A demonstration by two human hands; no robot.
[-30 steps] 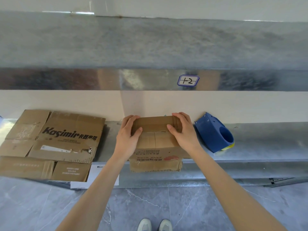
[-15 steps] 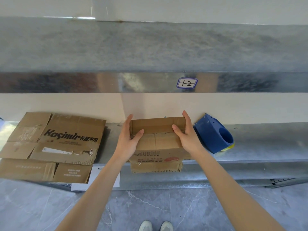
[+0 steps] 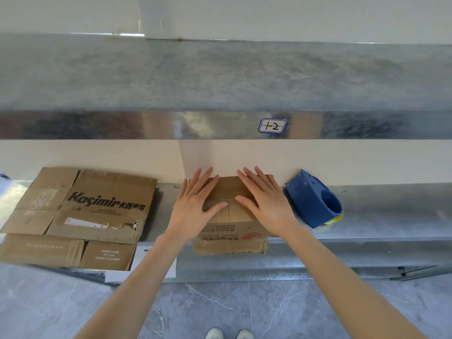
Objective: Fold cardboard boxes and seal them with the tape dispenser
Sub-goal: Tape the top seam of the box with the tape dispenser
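A small brown cardboard box (image 3: 230, 231) stands on the metal shelf (image 3: 381, 216), its front overhanging the shelf edge. My left hand (image 3: 194, 204) lies flat on the top flaps at the left, fingers straight and spread. My right hand (image 3: 265, 201) presses flat on the top flaps at the right, its thumb near the middle seam. A blue tape dispenser (image 3: 314, 200) with a yellow strip at its base sits on the shelf just right of the box, clear of my right hand.
A large flattened cardboard box (image 3: 78, 216) printed "Kasimir" lies at the shelf's left, over a white sheet (image 3: 156, 265). An upper metal shelf (image 3: 220, 123) with a label "1-2" (image 3: 272, 125) hangs overhead. Grey tiled floor and my shoes (image 3: 227, 333) lie below.
Both hands have let go of the box's sides and top edge, opened out, and now lie flat on the top flaps. The box itself has stayed in place.
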